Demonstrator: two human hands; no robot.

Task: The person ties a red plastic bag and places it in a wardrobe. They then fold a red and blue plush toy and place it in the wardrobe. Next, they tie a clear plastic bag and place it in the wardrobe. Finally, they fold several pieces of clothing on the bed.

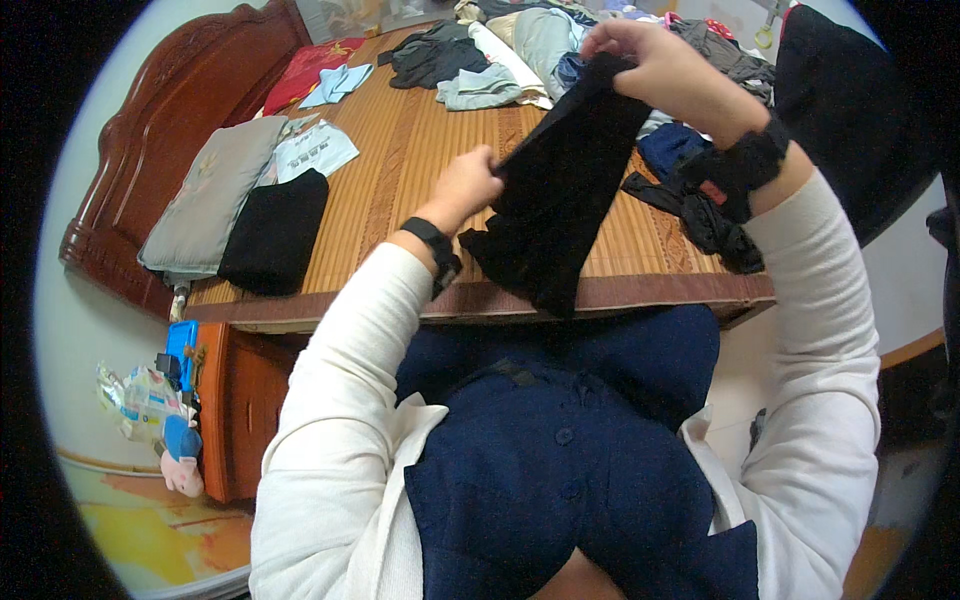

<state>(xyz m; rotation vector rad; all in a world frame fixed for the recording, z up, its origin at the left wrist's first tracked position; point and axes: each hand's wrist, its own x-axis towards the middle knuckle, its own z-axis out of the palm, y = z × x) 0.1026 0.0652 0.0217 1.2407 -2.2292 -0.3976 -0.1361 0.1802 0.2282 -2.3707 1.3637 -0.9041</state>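
A black garment hangs stretched between my two hands above the near edge of the bed. My right hand is raised and pinches its upper end. Lower down and to the left, my left hand grips the garment's side edge. The loose lower part droops over the brown border of the bamboo bed mat. Which kind of garment it is, I cannot tell. To the left, a folded black cloth lies against a grey pillow.
Mixed clothes are heaped at the far side of the bed. A crumpled black garment and a navy cloth lie right. A carved wooden headboard borders the left, above a wooden nightstand. A large black object stands right.
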